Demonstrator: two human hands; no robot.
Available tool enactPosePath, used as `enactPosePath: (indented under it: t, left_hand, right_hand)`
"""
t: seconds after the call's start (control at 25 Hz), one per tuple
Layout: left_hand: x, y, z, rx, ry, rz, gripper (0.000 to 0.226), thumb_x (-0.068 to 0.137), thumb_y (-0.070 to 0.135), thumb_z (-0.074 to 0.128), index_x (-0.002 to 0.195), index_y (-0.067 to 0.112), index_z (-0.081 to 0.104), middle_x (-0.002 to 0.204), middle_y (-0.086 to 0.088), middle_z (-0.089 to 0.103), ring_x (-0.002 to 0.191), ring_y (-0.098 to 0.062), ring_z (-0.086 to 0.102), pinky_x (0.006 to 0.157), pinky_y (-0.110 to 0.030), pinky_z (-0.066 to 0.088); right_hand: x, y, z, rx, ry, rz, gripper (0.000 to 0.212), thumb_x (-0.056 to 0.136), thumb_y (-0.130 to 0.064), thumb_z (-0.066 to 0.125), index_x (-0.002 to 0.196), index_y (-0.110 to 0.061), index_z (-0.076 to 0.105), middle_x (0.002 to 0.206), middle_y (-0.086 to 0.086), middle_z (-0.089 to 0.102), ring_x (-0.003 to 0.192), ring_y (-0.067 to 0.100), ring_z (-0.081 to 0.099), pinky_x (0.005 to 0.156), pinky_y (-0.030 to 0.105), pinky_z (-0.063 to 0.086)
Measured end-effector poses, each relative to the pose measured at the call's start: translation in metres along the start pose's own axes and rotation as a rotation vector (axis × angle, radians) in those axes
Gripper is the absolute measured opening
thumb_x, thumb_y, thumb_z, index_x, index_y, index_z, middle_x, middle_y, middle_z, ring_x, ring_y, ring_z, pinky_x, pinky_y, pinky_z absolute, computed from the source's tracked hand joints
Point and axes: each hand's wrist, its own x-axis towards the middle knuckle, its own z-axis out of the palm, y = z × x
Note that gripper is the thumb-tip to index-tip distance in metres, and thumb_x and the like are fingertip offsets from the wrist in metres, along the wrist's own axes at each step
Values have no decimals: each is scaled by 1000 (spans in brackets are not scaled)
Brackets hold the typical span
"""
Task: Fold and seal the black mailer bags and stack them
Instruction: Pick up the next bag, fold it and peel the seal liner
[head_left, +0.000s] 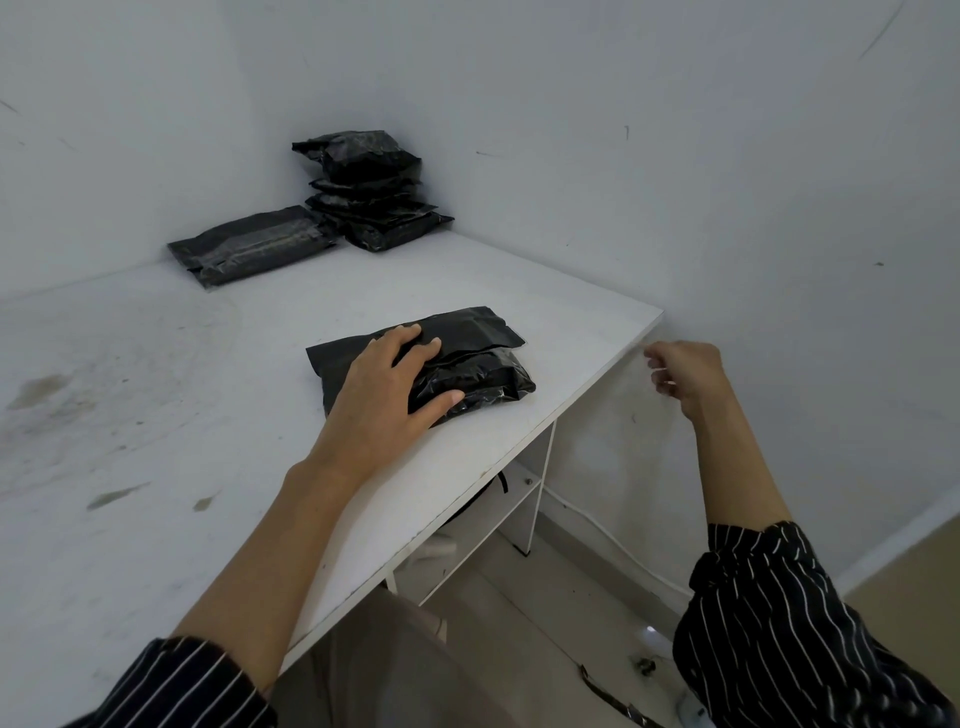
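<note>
The left hand's fingers lie straight and spread, pressing flat on the folded black plastic mailer bag. The thumb is splayed along its near edge, and the left hand covers the bag's left half. The bag lies on the white tabletop, close to its right edge, with the flap side turned over on top.

The right hand's fingers are curled together as if pinching something thin and pale. Whether they actually hold anything cannot be told. The right hand hangs in the air beyond the tabletop's right edge, well apart from the bag.

In the far corner stands a stack of finished black mailer bags. Just left of it, against the wall, lie longer flat black mailer bags.

The seal probably needs firm pressing before the bag goes to the stack. Several things could go wrong:

- The glossy plastic may spring back if the palm lifts too soon, opening the fold.
- Pressing on one half only could leave the right end of the flap unstuck or wrinkled.
- A sideways push could slide the bag off the nearby edge.
- The far stack looks uneven, so another bag dropped carelessly might tip it.
</note>
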Motion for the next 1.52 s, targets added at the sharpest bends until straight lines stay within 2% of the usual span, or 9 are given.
enactPosePath:
  t: [0.28,0.44,0.56,0.68,0.8,0.96,1.08,1.36,1.52]
  left_hand:
    - [-1,-1,3,-44,39,-13,55,84,39,65,130,12,56,138,-5,45,131,-21,38,113,-38,28]
    - [-3,1,0,-46,129,41,52,79,36,71,123,10,62,116,-2,51,109,-15,47,98,-31,39]
    - [-2,1,-2,-67,123,34,48,78,37,72,117,12,65,110,2,52,102,-14,51,90,-29,44]
    - [1,6,-7,-127,159,17,32,85,36,65,109,14,67,104,6,54,92,-7,54,80,-16,41]
    - [6,13,-17,-341,139,-131,29,93,40,48,105,19,65,101,9,60,93,-5,56,85,-16,43]
    - [15,19,-36,-789,81,-438,62,91,62,19,109,23,64,101,7,69,106,-8,59,104,-30,36]
    - [21,20,-49,-945,38,-550,75,91,64,7,108,21,66,101,2,72,106,-14,61,108,-36,34]
    - [20,14,-60,-1155,24,-603,89,83,76,14,102,10,70,101,-3,73,102,-19,66,104,-38,39]
    - [20,19,-67,-1161,208,-597,48,89,52,50,94,9,68,97,-3,73,96,-18,69,96,-40,48]
  right_hand:
    - [-6,-35,3,-574,104,-408,17,86,-6,60,80,10,61,89,25,66,76,28,59,73,38,52]
    - [-18,-48,18,-844,129,-478,16,90,-9,56,92,6,61,94,19,65,82,32,61,68,32,46]
    - [-30,-50,25,-908,168,-553,15,92,-11,55,92,4,60,95,19,64,84,34,62,65,31,44]
    - [-49,-77,27,-734,162,-670,14,91,-13,57,88,0,61,88,14,64,78,29,60,64,28,42]
    - [-78,-123,28,-444,-116,-718,12,88,-11,62,85,1,64,72,7,60,61,14,51,54,18,40]
    - [-112,-156,49,-223,-649,-623,7,86,-4,64,84,3,64,62,5,55,48,9,44,46,15,35]
    - [-124,-165,71,-127,-875,-549,10,88,-4,61,78,-5,61,66,7,54,48,9,45,48,16,37]
    - [-133,-164,107,-111,-1057,-496,12,88,-5,60,77,-7,58,65,4,54,46,8,44,47,15,36]
    - [-132,-158,114,-207,-1035,-513,8,88,-4,61,81,-5,60,63,3,55,47,8,45,50,18,34]
